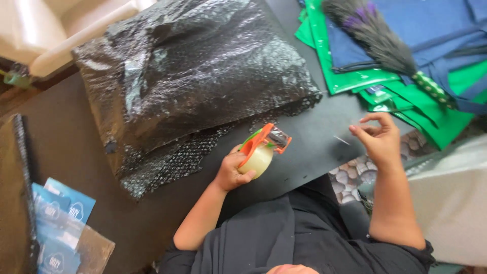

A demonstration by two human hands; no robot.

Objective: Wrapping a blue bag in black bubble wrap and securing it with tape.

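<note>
Two hands share one strip of clear tape: the left hand (232, 171) holds a tape dispenser (263, 148) and the right hand (379, 139) pinches the strip's free end. The dispenser sits just below the middle of the view, above the near edge of the dark worktop (314, 137). Its orange frame wraps a pale roll, and the left grip is closed round that roll from below, thumb on the near face. The right grip is almost closed, thumb and forefinger tips together on the tape end, the other fingers curled loosely above. The tape (341, 140) itself shows only as a thin bright glint between the hands.

As a judgement, the step in hand is drawing out a length of tape, not yet cut or laid down. The next move would call for keeping the strip taut and off itself, carrying it to the parcel and tearing it across the blade.

The dispenser's long axis runs from about 7 o'clock to 1 o'clock, and its cutter end points up and right, toward 2 o'clock and the right hand. The pulled strip runs roughly along 3 o'clock.

At 11 o'clock from the dispenser, just beside it, lies a large parcel (193, 81) wrapped in black bubble wrap, a loose flap trailing toward the left hand. Well apart at 2 o'clock are green and blue bags (436, 116) with a dark feather duster (375, 35) across them. At 8 o'clock, by the worktop's edge, lie blue cards (56, 213).
</note>
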